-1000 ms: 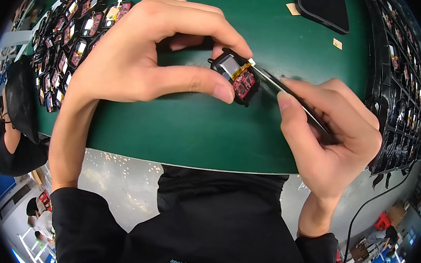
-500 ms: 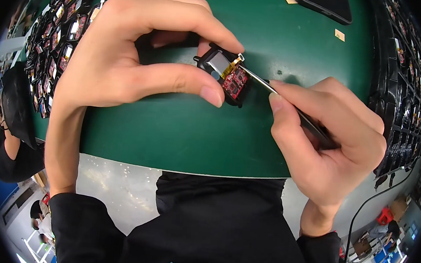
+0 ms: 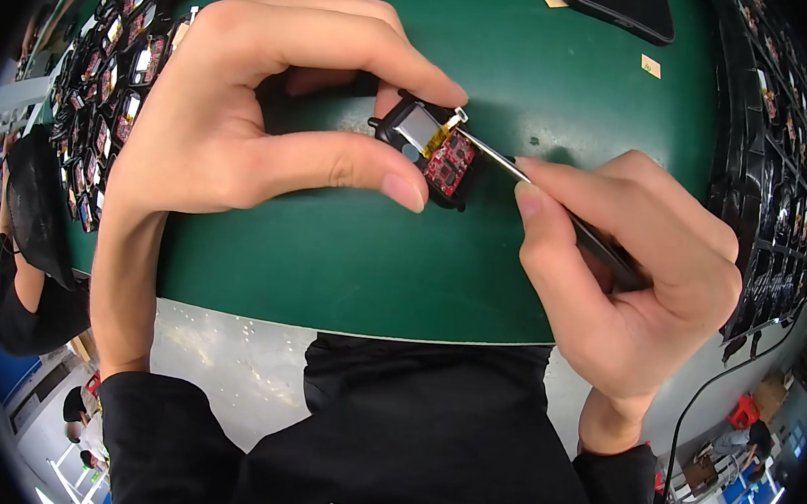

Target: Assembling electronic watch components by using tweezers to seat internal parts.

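Between thumb and index finger, my left hand (image 3: 234,111) grips a small black device housing (image 3: 447,200) by its edges, the other fingers curled behind. Its open side faces up, showing a silver battery-like block (image 3: 415,128), yellow tape and a red circuit board (image 3: 449,164). A short flex cable with a white end (image 3: 458,117) sticks up at the housing's far right edge. My right hand (image 3: 635,261) is closed around dark tweezers (image 3: 501,156) with a bright metal tip. That tip meets the device beside the flex cable and the board; exact contact is too small to tell.
Many similar open housings with red boards (image 3: 104,86) lie at the left of the green table (image 3: 354,277). More sit in black trays (image 3: 778,187) along the right. A black phone-like slab (image 3: 622,6) and small paper pieces (image 3: 650,66) are at the back. Another person's arm (image 3: 27,279) shows at far left.
The device and my left hand have shifted very slightly down in the picture, and the view has moved a little too. Both grips are the same, with the tweezer tip still by the flex cable.
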Available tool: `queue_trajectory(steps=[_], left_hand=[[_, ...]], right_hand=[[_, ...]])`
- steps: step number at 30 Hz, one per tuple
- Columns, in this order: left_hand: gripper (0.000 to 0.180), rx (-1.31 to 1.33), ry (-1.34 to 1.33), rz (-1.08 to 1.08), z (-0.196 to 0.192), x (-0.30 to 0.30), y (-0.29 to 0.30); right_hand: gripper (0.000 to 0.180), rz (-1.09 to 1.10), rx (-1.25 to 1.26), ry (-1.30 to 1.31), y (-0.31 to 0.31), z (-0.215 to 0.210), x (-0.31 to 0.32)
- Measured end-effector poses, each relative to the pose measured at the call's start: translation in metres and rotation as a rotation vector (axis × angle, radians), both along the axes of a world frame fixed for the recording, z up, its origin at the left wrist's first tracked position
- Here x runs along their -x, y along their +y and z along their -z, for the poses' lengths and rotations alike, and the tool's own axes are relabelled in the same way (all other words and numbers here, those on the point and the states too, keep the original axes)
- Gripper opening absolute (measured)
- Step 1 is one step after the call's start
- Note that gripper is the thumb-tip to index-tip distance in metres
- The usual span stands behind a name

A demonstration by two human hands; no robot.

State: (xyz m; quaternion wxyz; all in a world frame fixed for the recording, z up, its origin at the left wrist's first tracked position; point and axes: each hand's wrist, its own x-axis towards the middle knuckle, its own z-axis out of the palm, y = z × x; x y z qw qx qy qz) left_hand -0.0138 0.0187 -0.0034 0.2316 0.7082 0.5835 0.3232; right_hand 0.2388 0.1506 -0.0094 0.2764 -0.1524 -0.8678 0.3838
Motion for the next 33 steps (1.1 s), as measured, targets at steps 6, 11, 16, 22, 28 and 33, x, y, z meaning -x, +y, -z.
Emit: queue_trajectory(steps=[6,11,16,22,28,33], left_hand=[[0.072,0.047,-0.009,-0.017,-0.006,-0.002,-0.001],[0.071,0.047,0.023,-0.026,-0.006,-0.003,0.001],[0.071,0.084,0.089,-0.043,-0.014,-0.007,-0.002],[0.062,0.095,0.023,-0.055,-0.011,-0.011,0.002],[0.057,0.244,-0.001,-0.214,-0.022,-0.022,0.003],[0.056,0.174,0.056,-0.130,-0.017,-0.018,0.001]], right_hand=[[0.021,-0.033,-0.024,0.039,0.003,0.001,0.001],[0.020,-0.011,0.025,0.036,0.002,0.000,-0.001],[0.021,-0.008,0.048,0.040,0.000,0.000,-0.001],[0.022,-0.006,0.013,0.074,0.000,0.004,-0.001],[0.023,0.010,0.023,0.078,-0.001,0.004,0.000],[0.021,-0.006,0.031,0.114,-0.002,0.006,0.001]])
